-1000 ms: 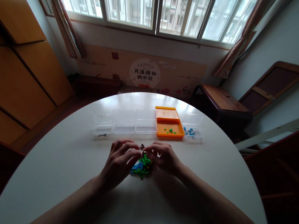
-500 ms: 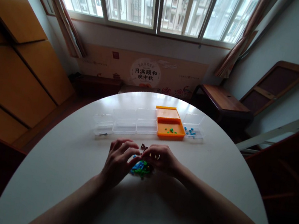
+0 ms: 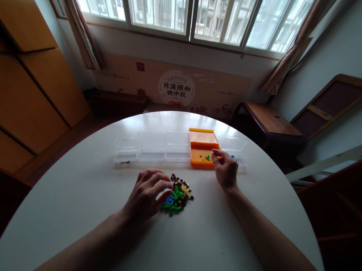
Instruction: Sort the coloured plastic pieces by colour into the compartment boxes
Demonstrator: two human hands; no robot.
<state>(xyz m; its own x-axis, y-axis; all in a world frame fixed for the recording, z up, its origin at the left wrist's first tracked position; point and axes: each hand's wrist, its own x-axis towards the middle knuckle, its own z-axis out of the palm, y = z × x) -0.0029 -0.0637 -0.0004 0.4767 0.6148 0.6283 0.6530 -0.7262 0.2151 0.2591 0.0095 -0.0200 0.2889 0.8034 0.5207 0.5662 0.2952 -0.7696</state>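
Observation:
A small heap of tiny coloured pieces [image 3: 178, 194], green, blue and brown, lies on the round white table [image 3: 181, 256]. My left hand [image 3: 146, 194] rests at the heap's left side, fingers curled with the tips touching the pieces. My right hand [image 3: 227, 168] is stretched out to the orange tray [image 3: 204, 148], fingers pinched together at its right front corner; what they hold is too small to name. A few green pieces [image 3: 205, 157] lie in the tray.
Three clear plastic boxes [image 3: 151, 149] stand in a row left of the orange tray, and another clear box [image 3: 238, 150] with blue pieces stands to its right. A dark wooden bench [image 3: 270, 120] is beyond the table, under the windows.
My right hand has left the heap and moved up and right to the orange tray. The left hand has stayed at the heap, which now shows more.

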